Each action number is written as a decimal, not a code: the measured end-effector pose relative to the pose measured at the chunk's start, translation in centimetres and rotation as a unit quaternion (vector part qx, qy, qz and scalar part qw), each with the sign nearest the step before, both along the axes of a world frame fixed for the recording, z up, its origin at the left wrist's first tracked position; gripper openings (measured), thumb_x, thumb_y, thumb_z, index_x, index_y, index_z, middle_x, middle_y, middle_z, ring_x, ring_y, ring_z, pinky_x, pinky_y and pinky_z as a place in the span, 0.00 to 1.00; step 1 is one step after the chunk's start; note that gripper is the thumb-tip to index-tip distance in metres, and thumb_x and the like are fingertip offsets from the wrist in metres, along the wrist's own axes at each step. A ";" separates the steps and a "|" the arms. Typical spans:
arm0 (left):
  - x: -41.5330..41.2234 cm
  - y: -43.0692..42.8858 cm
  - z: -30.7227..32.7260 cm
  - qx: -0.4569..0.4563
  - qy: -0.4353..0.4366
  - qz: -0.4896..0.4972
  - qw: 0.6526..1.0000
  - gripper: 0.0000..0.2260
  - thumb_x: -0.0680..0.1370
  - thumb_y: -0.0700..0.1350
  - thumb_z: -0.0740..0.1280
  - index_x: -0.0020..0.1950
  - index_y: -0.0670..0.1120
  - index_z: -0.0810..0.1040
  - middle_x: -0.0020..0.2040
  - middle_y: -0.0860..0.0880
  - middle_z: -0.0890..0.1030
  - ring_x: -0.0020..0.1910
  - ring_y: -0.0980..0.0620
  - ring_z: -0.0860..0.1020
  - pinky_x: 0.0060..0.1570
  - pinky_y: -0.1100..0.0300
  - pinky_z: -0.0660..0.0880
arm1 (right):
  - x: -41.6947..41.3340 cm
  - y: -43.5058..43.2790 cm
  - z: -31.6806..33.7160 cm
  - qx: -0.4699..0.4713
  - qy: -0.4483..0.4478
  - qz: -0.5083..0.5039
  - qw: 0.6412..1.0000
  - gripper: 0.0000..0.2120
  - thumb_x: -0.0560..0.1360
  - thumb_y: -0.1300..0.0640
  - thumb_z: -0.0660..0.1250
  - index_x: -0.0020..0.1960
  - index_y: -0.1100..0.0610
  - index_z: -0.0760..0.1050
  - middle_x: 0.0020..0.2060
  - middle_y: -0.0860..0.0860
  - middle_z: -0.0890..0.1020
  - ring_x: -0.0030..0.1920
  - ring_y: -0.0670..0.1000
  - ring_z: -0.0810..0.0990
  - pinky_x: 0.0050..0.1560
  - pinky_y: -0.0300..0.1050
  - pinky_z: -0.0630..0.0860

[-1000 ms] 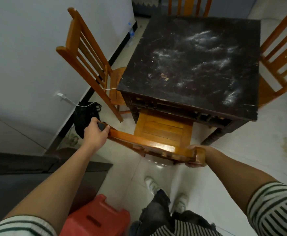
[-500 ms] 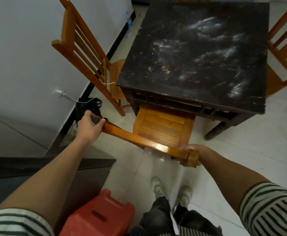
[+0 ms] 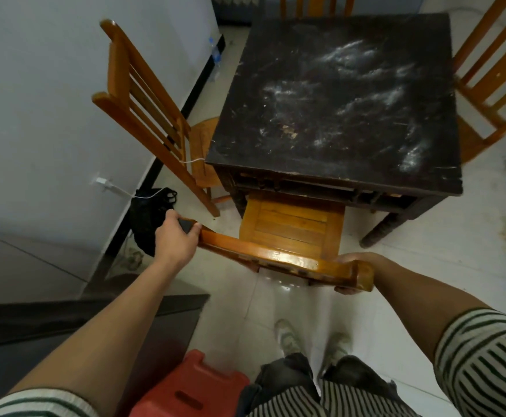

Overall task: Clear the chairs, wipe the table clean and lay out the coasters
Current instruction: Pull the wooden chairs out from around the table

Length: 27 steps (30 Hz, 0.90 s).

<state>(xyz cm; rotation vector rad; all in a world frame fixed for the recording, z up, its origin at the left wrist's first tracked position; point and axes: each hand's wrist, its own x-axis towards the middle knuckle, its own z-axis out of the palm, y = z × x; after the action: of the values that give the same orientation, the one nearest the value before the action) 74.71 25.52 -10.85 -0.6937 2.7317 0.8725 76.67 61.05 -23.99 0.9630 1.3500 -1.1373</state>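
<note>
A dark square table (image 3: 335, 94) stands ahead, its top smeared with white dust and a few crumbs. An orange wooden chair (image 3: 290, 227) stands at the table's near side, its seat partly under the tabletop. My left hand (image 3: 175, 239) grips the left end of its top rail. My right hand (image 3: 352, 272) grips the right end of the same rail from below. No coasters show in this view.
A second wooden chair (image 3: 143, 109) stands at the table's left side by the white wall, a third (image 3: 492, 85) at the right, a fourth (image 3: 314, 4) behind. A black bag (image 3: 148, 218) lies by the wall. A red plastic stool (image 3: 191, 389) sits near my feet.
The near chair's back has come a little toward me and to the right, with both hands still on its top rail. The view has shifted slightly.
</note>
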 end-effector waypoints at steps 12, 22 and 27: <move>-6.3 12.0 4.2 -0.151 0.003 -0.190 0.970 0.17 0.76 0.51 0.69 0.63 0.49 0.72 0.51 0.49 0.80 0.48 0.49 0.80 0.48 0.48 0.80 | -1.8 10.2 3.6 0.152 0.154 0.102 0.971 0.16 0.78 0.51 0.65 0.59 0.62 0.69 0.46 0.60 0.82 0.35 0.54 0.84 0.26 0.40 0.76; -8.1 42.6 0.1 -0.013 -0.084 -0.299 0.950 0.14 0.79 0.51 0.66 0.61 0.48 0.74 0.56 0.47 0.79 0.52 0.47 0.77 0.54 0.53 0.76 | -0.7 37.5 6.5 0.267 0.237 0.150 0.922 0.13 0.77 0.52 0.65 0.52 0.62 0.74 0.43 0.59 0.82 0.33 0.55 0.84 0.32 0.44 0.79; -9.2 52.7 -0.5 0.016 -0.121 -0.348 0.930 0.16 0.78 0.51 0.67 0.63 0.46 0.74 0.58 0.45 0.78 0.57 0.46 0.76 0.55 0.56 0.74 | -1.1 47.8 7.4 0.295 0.238 0.158 0.912 0.13 0.78 0.52 0.64 0.53 0.62 0.74 0.43 0.58 0.82 0.34 0.54 0.85 0.32 0.43 0.79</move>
<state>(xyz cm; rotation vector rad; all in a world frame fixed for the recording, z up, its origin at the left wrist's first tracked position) 65.54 78.23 -11.39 0.1826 2.4399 0.6006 75.57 108.83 -16.60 0.8550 2.2435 -0.7393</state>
